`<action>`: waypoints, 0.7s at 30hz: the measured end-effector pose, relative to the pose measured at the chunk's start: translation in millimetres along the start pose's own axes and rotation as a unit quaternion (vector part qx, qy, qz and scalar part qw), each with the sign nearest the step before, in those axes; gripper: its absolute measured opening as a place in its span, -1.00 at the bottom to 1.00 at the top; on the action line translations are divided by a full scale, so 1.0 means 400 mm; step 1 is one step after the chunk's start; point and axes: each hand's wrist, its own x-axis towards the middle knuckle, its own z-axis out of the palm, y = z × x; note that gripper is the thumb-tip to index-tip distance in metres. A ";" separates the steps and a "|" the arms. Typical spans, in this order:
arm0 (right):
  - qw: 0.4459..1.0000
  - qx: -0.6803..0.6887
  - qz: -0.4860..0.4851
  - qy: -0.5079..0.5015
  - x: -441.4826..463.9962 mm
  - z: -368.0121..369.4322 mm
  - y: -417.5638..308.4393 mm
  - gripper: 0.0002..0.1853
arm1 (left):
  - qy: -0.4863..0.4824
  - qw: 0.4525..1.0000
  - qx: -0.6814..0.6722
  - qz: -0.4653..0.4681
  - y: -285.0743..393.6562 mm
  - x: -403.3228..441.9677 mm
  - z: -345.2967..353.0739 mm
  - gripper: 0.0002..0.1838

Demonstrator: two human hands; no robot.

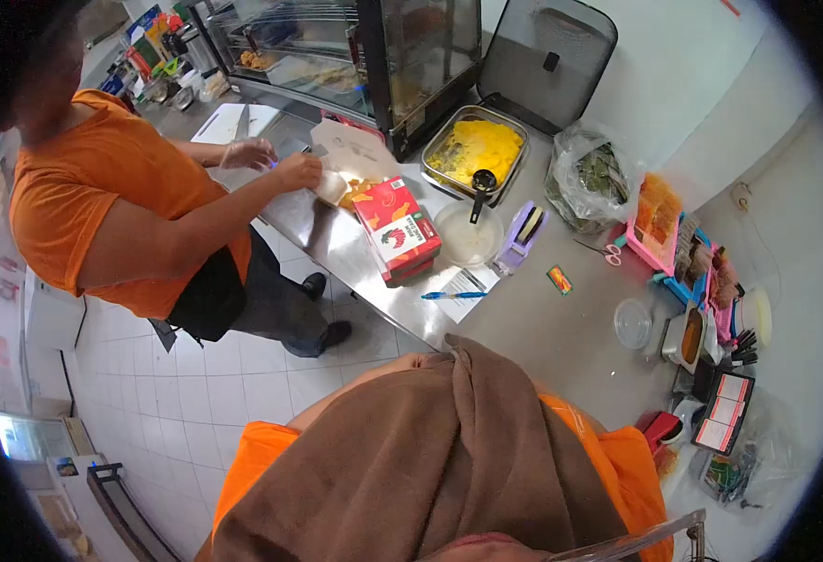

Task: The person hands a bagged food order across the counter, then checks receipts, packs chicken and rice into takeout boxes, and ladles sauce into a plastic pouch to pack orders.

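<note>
Part of my left hand (413, 362) shows at the front edge of the steel counter, with brown cloth (402, 440) hanging over most of it. Its fingers are mostly hidden, so what it holds, if anything, cannot be made out. My right hand is out of sight behind the cloth. On the counter ahead lie a blue pen (453, 295) and a printed paper slip (467, 283). Beyond them stand a red printed food box (395, 234), a round translucent tub (467, 245) with a black ladle (481, 192) across it, and a purple tape dispenser (522, 239).
A co-worker in an orange shirt (140, 197) reaches to an open carton (360, 150) at left. Behind are a metal tray of yellow food (477, 145) and a glass display cabinet (430, 66). Pink-handled scissors (610, 251), a clear lid (632, 323) and baskets (659, 220) are right.
</note>
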 end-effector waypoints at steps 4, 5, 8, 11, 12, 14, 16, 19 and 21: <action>1.000 0.001 0.009 -0.003 0.011 0.014 -0.002 -0.65 | 0.008 1.000 -0.002 0.005 -0.006 -0.001 -0.009 -0.84; 1.000 0.002 0.011 -0.002 0.013 0.016 0.000 -0.65 | 0.010 1.000 -0.003 0.006 -0.008 -0.003 -0.014 -0.84; 1.000 0.003 0.017 -0.004 0.017 0.021 -0.001 -0.65 | 0.016 1.000 -0.007 0.008 -0.009 -0.010 -0.018 -0.83; 1.000 0.003 0.023 -0.003 0.020 0.027 0.004 -0.64 | 0.018 1.000 -0.011 0.012 -0.010 -0.017 -0.023 -0.83; 1.000 0.004 0.024 -0.001 0.019 0.028 0.004 -0.64 | 0.018 1.000 -0.012 0.013 -0.010 -0.021 -0.024 -0.83; 1.000 0.005 0.025 -0.002 0.017 0.030 0.003 -0.64 | 0.023 0.999 -0.015 0.017 -0.014 -0.031 -0.028 -0.83; 1.000 0.008 0.028 -0.001 0.021 0.036 0.005 -0.64 | 0.027 0.999 -0.020 0.018 -0.019 -0.041 -0.031 -0.83; 1.000 0.014 0.026 0.002 0.029 0.044 0.004 -0.64 | 0.033 0.999 -0.022 0.019 -0.026 -0.055 -0.037 -0.82; 1.000 0.019 0.024 0.002 0.038 0.050 0.002 -0.63 | 0.033 0.999 -0.024 0.020 -0.029 -0.063 -0.042 -0.82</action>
